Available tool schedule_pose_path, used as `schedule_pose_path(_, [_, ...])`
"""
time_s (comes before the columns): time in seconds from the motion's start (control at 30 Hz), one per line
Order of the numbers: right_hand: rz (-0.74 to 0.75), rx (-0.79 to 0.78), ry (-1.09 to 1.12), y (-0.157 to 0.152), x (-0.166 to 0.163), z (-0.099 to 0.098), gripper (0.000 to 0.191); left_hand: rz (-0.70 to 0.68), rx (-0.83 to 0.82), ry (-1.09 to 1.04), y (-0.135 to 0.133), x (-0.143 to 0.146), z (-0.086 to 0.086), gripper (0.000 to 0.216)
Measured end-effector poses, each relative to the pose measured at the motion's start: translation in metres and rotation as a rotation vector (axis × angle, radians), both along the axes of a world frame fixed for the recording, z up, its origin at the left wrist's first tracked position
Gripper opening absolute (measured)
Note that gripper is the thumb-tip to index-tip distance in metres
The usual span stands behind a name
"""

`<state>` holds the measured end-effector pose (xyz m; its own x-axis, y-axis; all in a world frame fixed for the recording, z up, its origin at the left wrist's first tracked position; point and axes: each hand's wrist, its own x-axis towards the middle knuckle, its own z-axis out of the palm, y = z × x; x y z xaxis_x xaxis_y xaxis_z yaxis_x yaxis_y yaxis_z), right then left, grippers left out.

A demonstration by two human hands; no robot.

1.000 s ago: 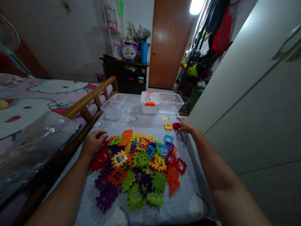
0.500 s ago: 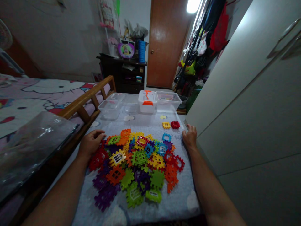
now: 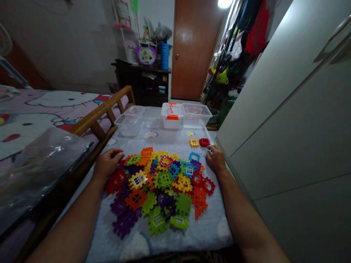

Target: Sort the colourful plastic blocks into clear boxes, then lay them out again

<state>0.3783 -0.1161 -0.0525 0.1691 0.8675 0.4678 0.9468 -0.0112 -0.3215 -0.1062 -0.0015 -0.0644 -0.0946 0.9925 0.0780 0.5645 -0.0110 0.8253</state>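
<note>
A pile of plastic interlocking building tiles (image 3: 163,180) in green, purple, orange, yellow, red and blue lies on the cloth-covered table (image 3: 203,237). My left hand (image 3: 107,163) rests at the pile's left edge, thumb and fingers loosely apart, beside the red tiles (image 3: 116,180). On the right, my right hand (image 3: 216,159) is open with the fingers partly bent and holds nothing. Its fingertips are just below a red tile (image 3: 204,142), which lies beside a yellow tile (image 3: 194,143) apart from the pile. A light blue tile (image 3: 194,156) is to the left of this hand.
Clear plastic boxes (image 3: 128,126) line the table's far end, one lidded box (image 3: 172,122) having orange clips. A wooden bed rail (image 3: 104,109) and a plastic bag (image 3: 46,164) border the left. The pale wardrobe (image 3: 285,120) stands close on the right.
My right hand has moved inward and slightly forward, nearer the separate red tile. My left hand stays by the pile. The view has shifted slightly.
</note>
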Motion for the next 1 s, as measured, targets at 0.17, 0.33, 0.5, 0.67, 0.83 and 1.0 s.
schedule_pose_path(0.17, [0.132,-0.067,0.123,-0.004,-0.015,0.003,0.018,0.01,-0.01,-0.022,-0.003,0.001,0.001,0.04])
schedule_pose_path(0.33, [0.225,-0.244,0.229,-0.008,-0.027,0.014,0.015,0.022,-0.003,-0.015,-0.008,0.004,0.007,0.04])
schedule_pose_path(0.5, [0.263,-0.446,0.245,-0.01,-0.029,0.023,0.021,0.034,0.017,-0.011,-0.01,0.005,0.008,0.039])
schedule_pose_path(0.67, [0.311,-0.498,0.221,-0.01,-0.027,0.03,0.016,0.044,0.022,-0.02,-0.01,0.003,0.004,0.038])
schedule_pose_path(0.83, [0.311,-0.506,0.196,-0.011,-0.025,0.031,0.019,0.032,0.036,-0.03,-0.013,0.003,-0.001,0.039])
schedule_pose_path(1.0, [0.295,-0.49,0.232,-0.013,-0.024,0.029,0.019,0.035,0.038,-0.031,-0.019,0.007,0.004,0.039])
